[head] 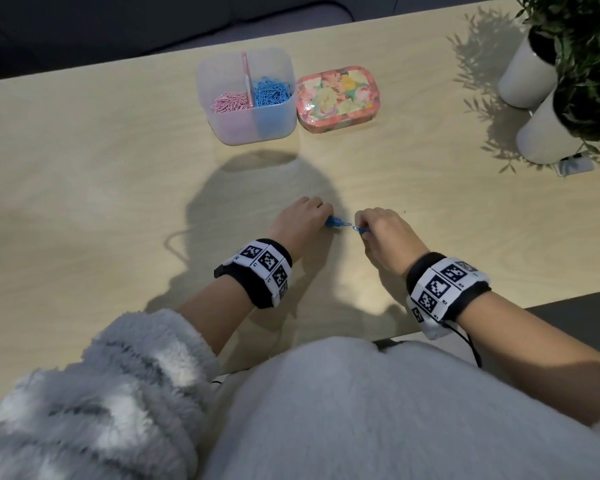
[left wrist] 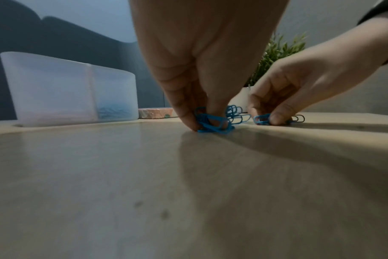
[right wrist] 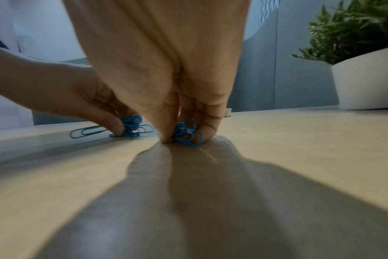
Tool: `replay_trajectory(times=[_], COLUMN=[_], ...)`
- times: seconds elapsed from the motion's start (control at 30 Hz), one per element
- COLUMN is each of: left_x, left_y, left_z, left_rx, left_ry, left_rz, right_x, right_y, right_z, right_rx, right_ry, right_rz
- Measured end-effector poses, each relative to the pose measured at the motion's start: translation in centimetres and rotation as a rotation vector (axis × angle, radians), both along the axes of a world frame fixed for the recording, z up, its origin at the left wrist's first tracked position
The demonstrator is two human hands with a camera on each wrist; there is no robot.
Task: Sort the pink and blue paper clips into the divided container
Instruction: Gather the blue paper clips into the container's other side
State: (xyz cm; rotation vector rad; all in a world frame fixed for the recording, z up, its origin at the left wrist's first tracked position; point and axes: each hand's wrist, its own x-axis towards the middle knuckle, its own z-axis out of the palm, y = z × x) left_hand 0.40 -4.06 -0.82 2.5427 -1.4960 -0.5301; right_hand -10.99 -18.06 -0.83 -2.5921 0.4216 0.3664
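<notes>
Both hands are down on the wooden table (head: 118, 202), close together. My left hand (head: 321, 216) pinches a small bunch of blue paper clips (left wrist: 213, 123) between thumb and fingers, against the tabletop. My right hand (head: 362, 227) pinches another few blue paper clips (right wrist: 187, 135) the same way. A couple of loose blue clips (left wrist: 238, 115) lie between the hands. The translucent divided container (head: 246, 126) stands farther back, with pink clips (head: 229, 102) in its left compartment and blue clips (head: 272, 93) in its right.
A floral tin (head: 338, 98) sits just right of the container. Two white pots with green plants (head: 548, 129) stand at the far right, with a small white object at their base. The table's near edge runs under my forearms.
</notes>
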Motion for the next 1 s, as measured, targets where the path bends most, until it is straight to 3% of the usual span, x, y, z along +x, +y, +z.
replay_trajectory(times=[0.1,0.27,0.33,0.4,0.5,0.63,0.8,0.93,1.0], left_x=[0.7,4.2,6.0,8.1,11.3,15.0,17.7,18.0,18.3], left_y=[0.2,0.6,0.3,-0.3,-1.6,-3.1,-4.8,-5.2,-5.3], left_z=[0.3,2.8,4.3,5.4,6.6,7.6,7.7,7.6,7.1], left_rx=[-0.094,-0.397,-0.487,-0.563,-0.658,-0.661,-0.634,-0.395,-0.315], left_ry=[0.115,0.391,0.448,0.485,0.517,0.486,0.421,0.225,0.226], left_rz=[0.120,0.465,0.524,0.573,0.704,0.788,0.924,0.876,0.830], right_x=[0.5,2.3,3.1,4.1,5.4,6.0,5.2,4.8,5.8], right_y=[-1.5,-2.3,-1.2,-0.1,1.2,2.6,2.4,1.9,0.9], right_z=[0.1,1.1,1.6,1.5,0.9,0.5,-0.3,-0.3,0.1], right_rx=[0.104,0.552,0.698,0.650,0.278,0.083,0.122,0.220,0.364], right_ry=[-0.006,-0.123,-0.118,-0.090,0.023,0.075,0.068,0.103,0.066], right_rz=[-0.076,-0.570,-0.663,-0.540,-0.208,-0.046,-0.023,-0.005,-0.077])
